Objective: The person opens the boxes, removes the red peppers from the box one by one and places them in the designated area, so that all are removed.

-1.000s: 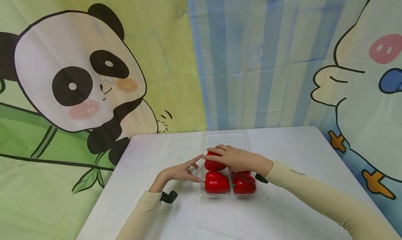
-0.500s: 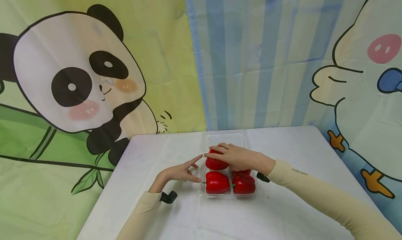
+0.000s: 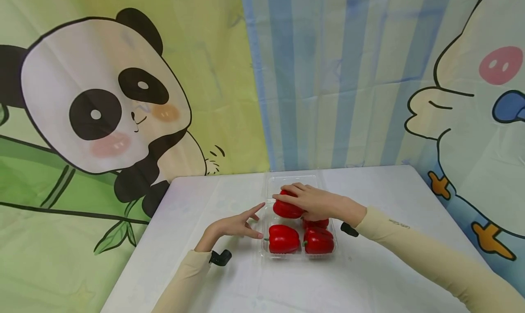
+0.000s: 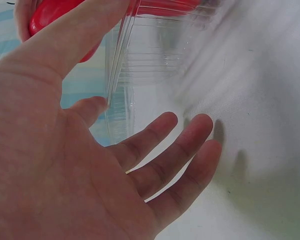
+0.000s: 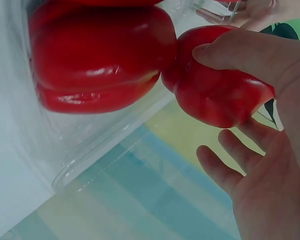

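Observation:
My right hand [image 3: 317, 201] grips a red bell pepper [image 3: 287, 209], its thumb and fingers on opposite sides. In the right wrist view, this bell pepper [image 5: 215, 100] hangs tilted beside another red bell pepper [image 5: 100, 60]. The clear plastic clamshell box [image 3: 295, 256] lies unfolded below. Inside it are a front-left pepper [image 3: 284, 239], a front-right pepper [image 3: 318, 240] and a back-right pepper [image 3: 316, 223] partly behind my right hand. Fingers spread, my left hand [image 3: 231, 225] is at the box's left side; a fingertip [image 4: 97, 104] touches its clear edge in the left wrist view.
The box's clear lid [image 3: 295, 181] lies folded back toward the far edge of the white table [image 3: 213, 285]. Behind the table hangs a printed curtain [image 3: 328, 76] with a panda and blue stripes.
My right hand has raised the red bell pepper and shifted it slightly right and away from the front-left pepper. My left hand stays in place at the box.

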Demonstrator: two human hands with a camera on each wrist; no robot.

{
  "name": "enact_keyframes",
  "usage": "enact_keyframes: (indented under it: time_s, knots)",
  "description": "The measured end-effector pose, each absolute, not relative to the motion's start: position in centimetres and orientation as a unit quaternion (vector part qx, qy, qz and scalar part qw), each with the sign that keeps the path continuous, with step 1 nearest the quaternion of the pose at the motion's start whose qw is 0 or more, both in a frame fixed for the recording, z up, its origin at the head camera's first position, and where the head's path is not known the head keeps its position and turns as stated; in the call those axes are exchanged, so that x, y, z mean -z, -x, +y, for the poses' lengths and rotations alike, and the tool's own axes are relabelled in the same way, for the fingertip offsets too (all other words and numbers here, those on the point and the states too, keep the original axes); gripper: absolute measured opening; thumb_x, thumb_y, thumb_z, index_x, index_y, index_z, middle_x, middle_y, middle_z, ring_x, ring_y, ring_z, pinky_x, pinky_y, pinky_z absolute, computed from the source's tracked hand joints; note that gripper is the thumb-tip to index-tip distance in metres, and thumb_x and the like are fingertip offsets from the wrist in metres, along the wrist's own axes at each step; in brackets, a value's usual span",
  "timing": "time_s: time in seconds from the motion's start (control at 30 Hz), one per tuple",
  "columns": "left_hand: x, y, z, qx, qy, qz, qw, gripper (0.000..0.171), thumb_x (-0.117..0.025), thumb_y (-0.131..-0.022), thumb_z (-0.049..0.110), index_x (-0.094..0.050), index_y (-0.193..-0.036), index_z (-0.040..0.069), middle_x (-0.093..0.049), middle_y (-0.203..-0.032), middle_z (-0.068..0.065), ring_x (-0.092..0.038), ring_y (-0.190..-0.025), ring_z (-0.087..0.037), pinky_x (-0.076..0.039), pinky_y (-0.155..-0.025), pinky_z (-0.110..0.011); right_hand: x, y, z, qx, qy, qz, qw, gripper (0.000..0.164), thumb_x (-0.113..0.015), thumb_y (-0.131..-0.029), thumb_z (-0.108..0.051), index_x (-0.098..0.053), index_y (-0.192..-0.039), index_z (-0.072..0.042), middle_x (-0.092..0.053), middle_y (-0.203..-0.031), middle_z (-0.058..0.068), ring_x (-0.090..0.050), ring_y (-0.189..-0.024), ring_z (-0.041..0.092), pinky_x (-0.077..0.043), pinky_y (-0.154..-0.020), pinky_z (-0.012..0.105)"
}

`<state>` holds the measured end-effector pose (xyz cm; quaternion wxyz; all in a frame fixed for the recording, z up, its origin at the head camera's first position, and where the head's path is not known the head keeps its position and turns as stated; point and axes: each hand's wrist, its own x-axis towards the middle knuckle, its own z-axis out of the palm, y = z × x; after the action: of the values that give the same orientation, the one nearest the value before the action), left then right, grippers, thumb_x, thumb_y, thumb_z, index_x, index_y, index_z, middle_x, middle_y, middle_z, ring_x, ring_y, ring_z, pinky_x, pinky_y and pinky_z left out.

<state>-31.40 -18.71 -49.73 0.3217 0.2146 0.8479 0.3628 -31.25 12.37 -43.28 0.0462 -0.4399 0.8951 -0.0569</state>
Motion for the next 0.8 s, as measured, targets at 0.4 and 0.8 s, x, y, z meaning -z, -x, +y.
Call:
enact_keyframes:
  time_s: [0.4, 0.8]
  knots:
    - [49.6, 31.2, -18.6, -0.361, -0.216, 0.849, 0.320, 0.101, -0.075, -0.090, 0.038, -0.006, -0.163, 0.030, -0.043, -0.149, -0.016, -0.061, -0.102, -0.022, -0.051, -0.089, -0.039, 42.9, 31.6, 13.4, 0.074, 0.442, 0.893, 0.038, 0.100, -0.084, -0.079, -0.016, -0.025, -0.159, -0.029, -0.036, -0.156, 0.009, -0.036, -0.142, 0.032, -0.050, -0.102, 0.053]
    - [49.6, 31.3, -18.6, -0.362, -0.212, 0.850, 0.320, 0.102, -0.076, -0.089, 0.039, -0.007, -0.163, 0.030, -0.044, -0.148, -0.015, -0.060, -0.107, -0.024, -0.051, -0.091, -0.042, 42.0, 31.9, 14.7, 0.093, 0.417, 0.903, 0.036, 0.102, -0.084, -0.079, -0.015, -0.023, -0.160, -0.029, -0.036, -0.156, 0.011, -0.034, -0.142, 0.033, -0.049, -0.102, 0.055]
